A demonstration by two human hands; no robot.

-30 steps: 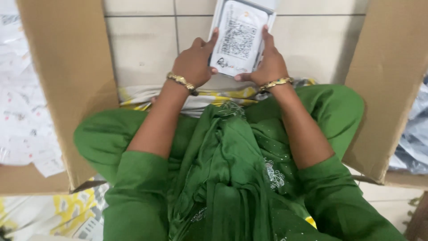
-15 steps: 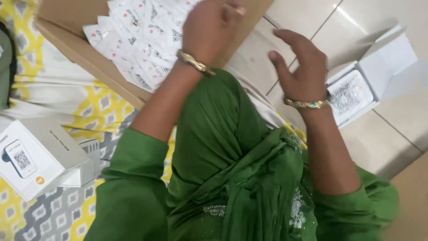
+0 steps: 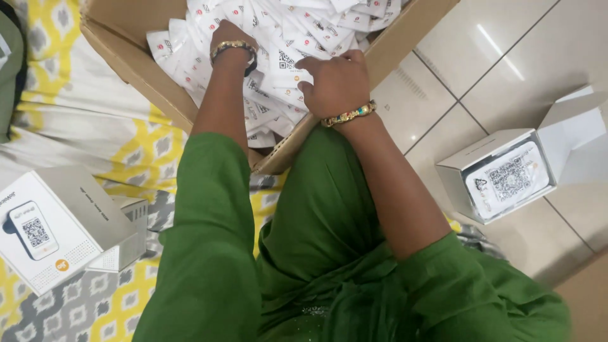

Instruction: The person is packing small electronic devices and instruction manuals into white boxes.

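Note:
A brown cardboard box (image 3: 158,82) lies open in front of me, filled with several small white packets (image 3: 316,25) that carry printed square codes. My left hand (image 3: 229,31) reaches deep into the pile, and its fingers are hidden among the packets. My right hand (image 3: 335,79) rests at the near side of the pile with its fingers curled around a white packet (image 3: 286,63). Both wrists wear gold bangles, and both arms are in green sleeves.
An open white carton (image 3: 462,171) holding a wrapped white device (image 3: 506,180) stands on the tiled floor at the right. At the left, a closed white product box (image 3: 69,209) and a smaller white box (image 3: 126,228) lie on a yellow and grey patterned cloth (image 3: 133,145).
Both hands let go of the white device on the tiled floor and moved left into the cardboard box of packets. The view swung left with them.

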